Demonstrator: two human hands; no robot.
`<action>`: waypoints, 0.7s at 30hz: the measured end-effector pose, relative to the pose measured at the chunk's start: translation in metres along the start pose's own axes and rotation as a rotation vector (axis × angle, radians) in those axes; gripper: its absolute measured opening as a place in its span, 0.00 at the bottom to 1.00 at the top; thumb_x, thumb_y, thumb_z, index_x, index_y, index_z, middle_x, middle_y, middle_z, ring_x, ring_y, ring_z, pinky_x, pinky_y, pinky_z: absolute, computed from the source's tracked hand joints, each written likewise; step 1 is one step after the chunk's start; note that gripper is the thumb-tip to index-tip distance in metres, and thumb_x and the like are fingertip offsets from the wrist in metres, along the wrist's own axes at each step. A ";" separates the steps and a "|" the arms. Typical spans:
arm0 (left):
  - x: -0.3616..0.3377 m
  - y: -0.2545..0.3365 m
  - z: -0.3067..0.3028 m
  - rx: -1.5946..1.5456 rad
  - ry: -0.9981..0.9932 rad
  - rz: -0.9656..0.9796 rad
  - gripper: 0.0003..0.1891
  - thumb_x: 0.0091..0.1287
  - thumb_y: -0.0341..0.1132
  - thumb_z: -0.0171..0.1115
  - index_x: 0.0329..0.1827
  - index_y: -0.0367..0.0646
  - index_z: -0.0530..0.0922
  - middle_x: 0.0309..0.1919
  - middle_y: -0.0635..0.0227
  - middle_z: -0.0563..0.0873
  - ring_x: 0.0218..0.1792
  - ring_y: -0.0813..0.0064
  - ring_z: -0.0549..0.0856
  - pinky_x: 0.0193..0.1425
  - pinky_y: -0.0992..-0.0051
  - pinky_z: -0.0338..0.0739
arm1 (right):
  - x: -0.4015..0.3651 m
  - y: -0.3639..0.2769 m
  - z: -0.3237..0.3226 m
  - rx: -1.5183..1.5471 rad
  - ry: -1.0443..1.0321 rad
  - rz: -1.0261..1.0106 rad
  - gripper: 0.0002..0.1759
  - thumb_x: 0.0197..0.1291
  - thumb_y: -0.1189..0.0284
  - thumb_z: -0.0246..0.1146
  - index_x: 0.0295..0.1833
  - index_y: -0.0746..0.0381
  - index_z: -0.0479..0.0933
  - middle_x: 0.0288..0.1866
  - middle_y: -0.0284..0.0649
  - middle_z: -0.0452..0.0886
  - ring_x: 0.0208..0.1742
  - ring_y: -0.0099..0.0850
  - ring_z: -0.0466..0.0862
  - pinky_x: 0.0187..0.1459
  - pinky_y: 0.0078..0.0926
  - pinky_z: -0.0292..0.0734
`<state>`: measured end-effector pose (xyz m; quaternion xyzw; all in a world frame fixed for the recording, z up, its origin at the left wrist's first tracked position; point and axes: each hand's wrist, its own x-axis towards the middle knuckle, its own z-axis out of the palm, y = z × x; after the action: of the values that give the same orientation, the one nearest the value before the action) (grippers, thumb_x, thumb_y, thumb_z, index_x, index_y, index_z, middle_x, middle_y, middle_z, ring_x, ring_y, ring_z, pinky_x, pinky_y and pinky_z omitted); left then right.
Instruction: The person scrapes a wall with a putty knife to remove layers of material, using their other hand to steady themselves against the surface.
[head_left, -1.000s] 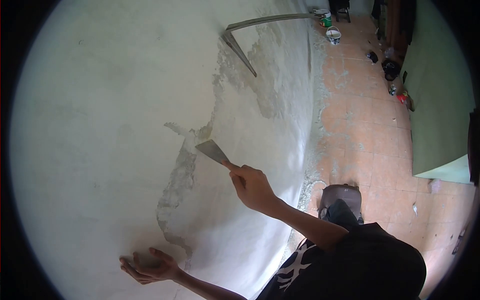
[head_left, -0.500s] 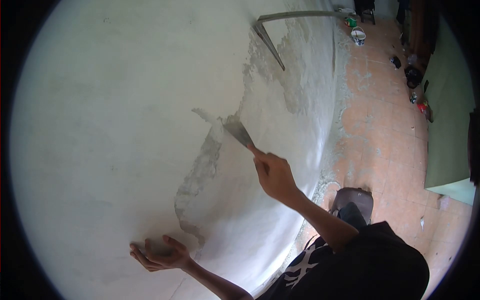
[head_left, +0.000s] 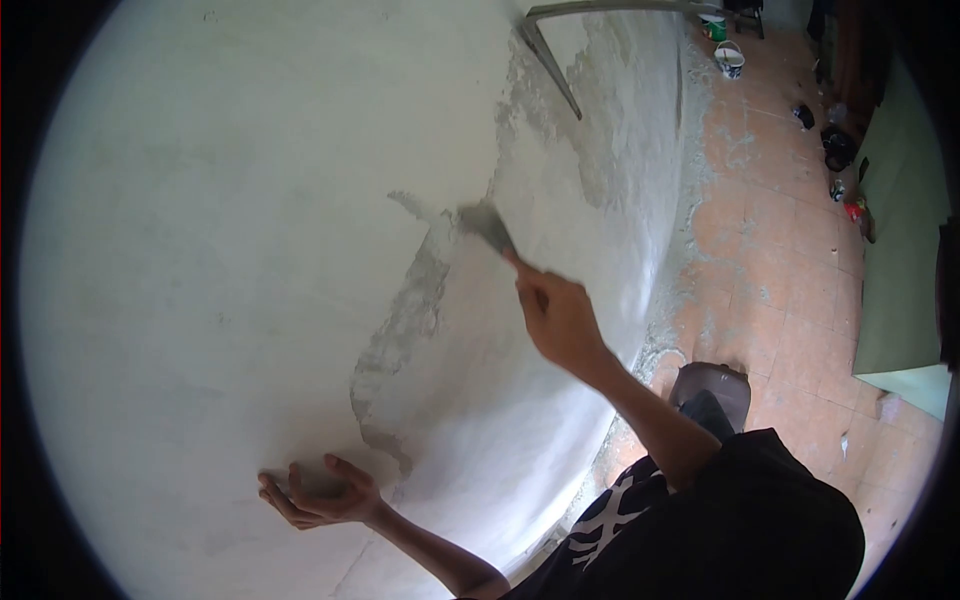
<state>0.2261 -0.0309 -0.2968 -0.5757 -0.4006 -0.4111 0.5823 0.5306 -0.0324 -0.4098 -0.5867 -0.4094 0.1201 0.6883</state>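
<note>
My right hand [head_left: 563,318] grips a putty knife [head_left: 487,226], index finger stretched along it, with the blurred blade at the wall [head_left: 250,250]. Around the blade, a rough grey patch [head_left: 415,290] runs down the pale wall surface. Lower left, my left hand [head_left: 325,500] is cupped palm up close to the wall, its fingers curled and spaced around what looks like a grey lump of putty [head_left: 322,482]. The fingers partly hide that lump.
A metal bracket [head_left: 552,65] juts from the upper wall. Along the tiled floor [head_left: 770,270] stand a white bucket [head_left: 730,63] and a brown plastic stool [head_left: 722,385] near my legs. At right is a green panel [head_left: 905,240], with dark items beside it.
My right hand and the putty knife have shifted slightly up the wall, the blade now blurred. My left hand stays nearly in place. The whole view has tilted slightly.
</note>
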 end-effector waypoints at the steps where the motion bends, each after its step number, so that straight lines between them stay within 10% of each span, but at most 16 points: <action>1: 0.000 0.002 0.002 -0.007 0.009 0.002 0.22 0.68 0.56 0.57 0.51 0.47 0.77 0.66 0.60 0.75 0.71 0.58 0.70 0.65 0.58 0.59 | -0.006 -0.005 -0.006 0.019 -0.089 0.077 0.19 0.70 0.74 0.56 0.64 0.59 0.77 0.19 0.40 0.67 0.20 0.24 0.67 0.26 0.25 0.64; 21: 0.002 0.002 0.002 -0.003 0.011 0.018 0.22 0.69 0.56 0.57 0.51 0.48 0.77 0.66 0.63 0.75 0.71 0.60 0.70 0.65 0.58 0.60 | -0.002 -0.004 -0.017 0.041 -0.105 0.041 0.20 0.66 0.77 0.59 0.64 0.57 0.78 0.19 0.40 0.70 0.20 0.29 0.70 0.28 0.28 0.68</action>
<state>0.2283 -0.0292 -0.2957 -0.5780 -0.3917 -0.4095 0.5872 0.5403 -0.0468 -0.4068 -0.5737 -0.4304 0.1731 0.6750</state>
